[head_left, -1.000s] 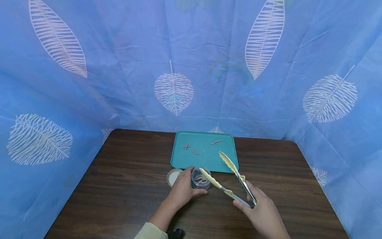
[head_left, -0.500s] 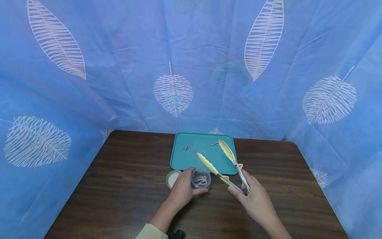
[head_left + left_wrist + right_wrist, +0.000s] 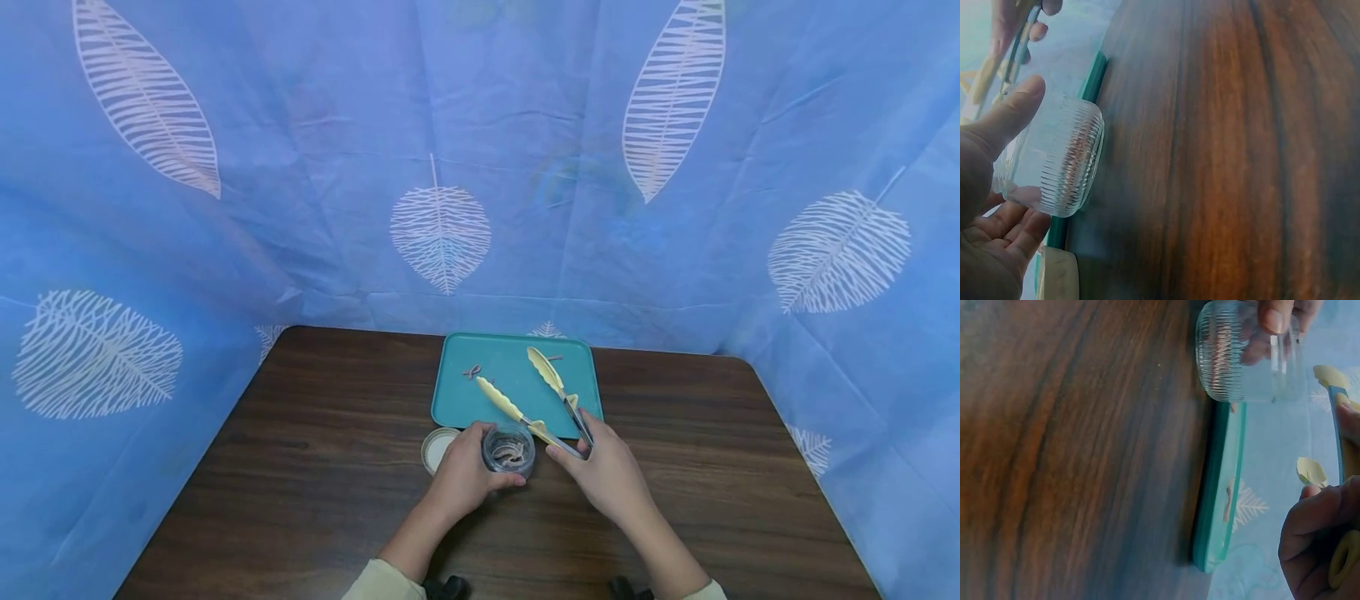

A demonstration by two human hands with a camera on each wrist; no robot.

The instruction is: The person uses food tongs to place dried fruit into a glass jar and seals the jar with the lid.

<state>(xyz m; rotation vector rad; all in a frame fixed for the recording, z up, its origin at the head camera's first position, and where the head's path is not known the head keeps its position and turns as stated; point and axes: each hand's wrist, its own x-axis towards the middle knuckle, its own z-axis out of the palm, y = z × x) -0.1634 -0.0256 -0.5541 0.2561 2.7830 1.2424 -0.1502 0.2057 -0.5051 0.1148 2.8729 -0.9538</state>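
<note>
My left hand (image 3: 459, 473) grips a clear ribbed jar (image 3: 1054, 156) from its left side, thumb and fingers around the wall. The jar stands upright and uncovered on the table, with pale pinkish worm-like strips (image 3: 512, 454) inside. In my right hand (image 3: 609, 477) is a pair of metal tongs with cream scalloped tips (image 3: 501, 400). Their arms are spread, and both tips hang over the teal tray (image 3: 452, 407) with nothing between them. Pink worm-like pieces (image 3: 472, 372) lie on that tray, partly hidden behind the tongs.
A round white-centred lid (image 3: 435, 452) lies just left of the jar, partly behind my left hand. The dark wooden table (image 3: 315, 467) extends to both sides. A blue cloth (image 3: 330, 208) with white leaf prints hangs behind and beside it.
My right hand has moved forward and left with the tongs, whose tips went from beside the jar's mouth to over the tray. My left hand and the jar have stayed put.
</note>
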